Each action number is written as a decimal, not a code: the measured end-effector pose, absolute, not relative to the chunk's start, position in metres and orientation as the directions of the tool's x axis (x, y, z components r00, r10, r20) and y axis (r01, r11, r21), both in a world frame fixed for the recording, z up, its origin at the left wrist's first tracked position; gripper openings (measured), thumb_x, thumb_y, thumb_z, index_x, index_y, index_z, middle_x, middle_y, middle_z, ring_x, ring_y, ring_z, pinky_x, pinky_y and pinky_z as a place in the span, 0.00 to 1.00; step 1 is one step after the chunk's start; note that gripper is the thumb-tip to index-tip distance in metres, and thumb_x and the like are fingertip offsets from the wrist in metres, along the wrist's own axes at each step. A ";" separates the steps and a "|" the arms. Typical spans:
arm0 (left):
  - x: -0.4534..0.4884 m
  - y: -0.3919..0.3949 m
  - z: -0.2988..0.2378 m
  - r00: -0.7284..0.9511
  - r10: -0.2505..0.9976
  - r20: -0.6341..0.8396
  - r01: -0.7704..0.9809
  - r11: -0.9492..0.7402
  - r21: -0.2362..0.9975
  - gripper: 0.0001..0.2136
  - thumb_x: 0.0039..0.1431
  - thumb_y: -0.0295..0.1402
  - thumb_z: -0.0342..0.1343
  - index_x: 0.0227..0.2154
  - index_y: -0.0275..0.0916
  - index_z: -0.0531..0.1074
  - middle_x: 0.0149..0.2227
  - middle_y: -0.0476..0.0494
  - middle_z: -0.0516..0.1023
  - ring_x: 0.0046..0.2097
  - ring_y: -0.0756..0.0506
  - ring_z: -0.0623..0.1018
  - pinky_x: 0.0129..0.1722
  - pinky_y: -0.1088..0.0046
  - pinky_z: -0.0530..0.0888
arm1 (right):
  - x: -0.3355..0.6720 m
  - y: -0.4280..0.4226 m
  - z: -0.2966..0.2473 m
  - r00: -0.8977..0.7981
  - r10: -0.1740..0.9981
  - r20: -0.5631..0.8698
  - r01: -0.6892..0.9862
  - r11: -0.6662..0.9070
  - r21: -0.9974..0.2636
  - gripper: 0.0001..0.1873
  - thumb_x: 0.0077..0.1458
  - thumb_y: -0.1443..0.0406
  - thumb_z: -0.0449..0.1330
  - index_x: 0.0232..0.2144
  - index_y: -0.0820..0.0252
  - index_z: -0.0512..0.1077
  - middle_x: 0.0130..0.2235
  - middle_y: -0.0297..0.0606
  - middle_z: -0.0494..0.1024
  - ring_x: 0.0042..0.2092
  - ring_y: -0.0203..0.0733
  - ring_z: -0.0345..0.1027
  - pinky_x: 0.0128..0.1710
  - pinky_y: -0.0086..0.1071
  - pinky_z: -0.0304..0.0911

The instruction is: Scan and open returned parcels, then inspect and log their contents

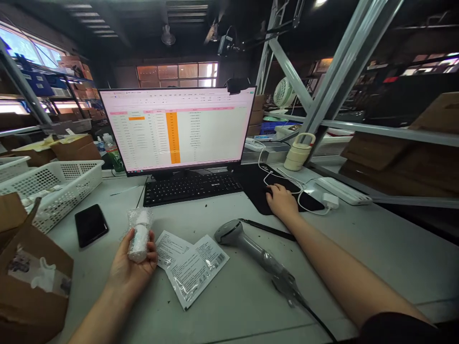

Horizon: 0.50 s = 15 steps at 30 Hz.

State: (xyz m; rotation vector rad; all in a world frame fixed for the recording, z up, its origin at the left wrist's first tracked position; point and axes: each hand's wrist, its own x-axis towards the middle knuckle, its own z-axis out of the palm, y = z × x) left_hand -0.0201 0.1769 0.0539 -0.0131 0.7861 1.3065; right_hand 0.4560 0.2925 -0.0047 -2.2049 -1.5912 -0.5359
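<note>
My left hand [131,267] is wrapped round a small white bottle in clear bubble wrap [139,235], held upright over the desk. My right hand [281,200] rests on a computer mouse on the black mouse pad [254,184], fingers curled over it so the mouse is mostly hidden. Between my hands lie two flat printed packets [191,267] and a grey handheld barcode scanner [247,251] on its side. A monitor [177,129] with a spreadsheet stands behind a black keyboard [191,187].
A black phone [91,224] lies left of the keyboard. A white plastic basket [53,186] and an open cardboard box [25,282] stand at the left. Tape rolls [299,152], a white power strip [342,190] and metal shelving [358,86] are at the right.
</note>
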 end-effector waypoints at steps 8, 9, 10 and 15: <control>-0.018 0.176 0.057 0.020 0.852 -0.523 -0.849 0.290 0.440 0.09 0.65 0.31 0.51 0.45 0.34 0.69 0.37 0.41 0.72 0.27 0.50 0.72 0.20 0.78 0.69 | 0.454 0.291 -0.002 0.318 0.812 0.489 0.945 -0.311 -0.098 0.21 0.64 0.62 0.49 0.54 0.62 0.72 0.60 0.50 0.69 0.52 0.58 0.68 0.49 0.47 0.66; -0.017 0.176 0.057 0.019 0.852 -0.522 -0.849 0.290 0.442 0.09 0.66 0.31 0.51 0.45 0.34 0.69 0.37 0.41 0.72 0.27 0.50 0.72 0.20 0.78 0.69 | 0.454 0.290 -0.002 0.317 0.814 0.487 0.946 -0.309 -0.099 0.21 0.65 0.62 0.49 0.54 0.62 0.72 0.61 0.50 0.69 0.52 0.58 0.68 0.49 0.47 0.66; -0.017 0.176 0.057 0.018 0.853 -0.522 -0.848 0.290 0.443 0.09 0.66 0.31 0.51 0.46 0.34 0.69 0.37 0.41 0.72 0.27 0.50 0.72 0.20 0.78 0.70 | 0.454 0.290 -0.002 0.316 0.815 0.486 0.946 -0.307 -0.100 0.21 0.65 0.62 0.48 0.54 0.63 0.72 0.61 0.50 0.69 0.52 0.58 0.68 0.49 0.47 0.66; -0.018 0.174 0.056 0.007 0.851 -0.526 -0.846 0.285 0.450 0.12 0.65 0.31 0.52 0.49 0.34 0.68 0.38 0.40 0.72 0.28 0.50 0.72 0.20 0.78 0.70 | 0.454 0.290 -0.001 0.314 0.816 0.486 0.947 -0.304 -0.103 0.22 0.65 0.62 0.48 0.55 0.63 0.72 0.61 0.51 0.68 0.53 0.59 0.68 0.50 0.48 0.66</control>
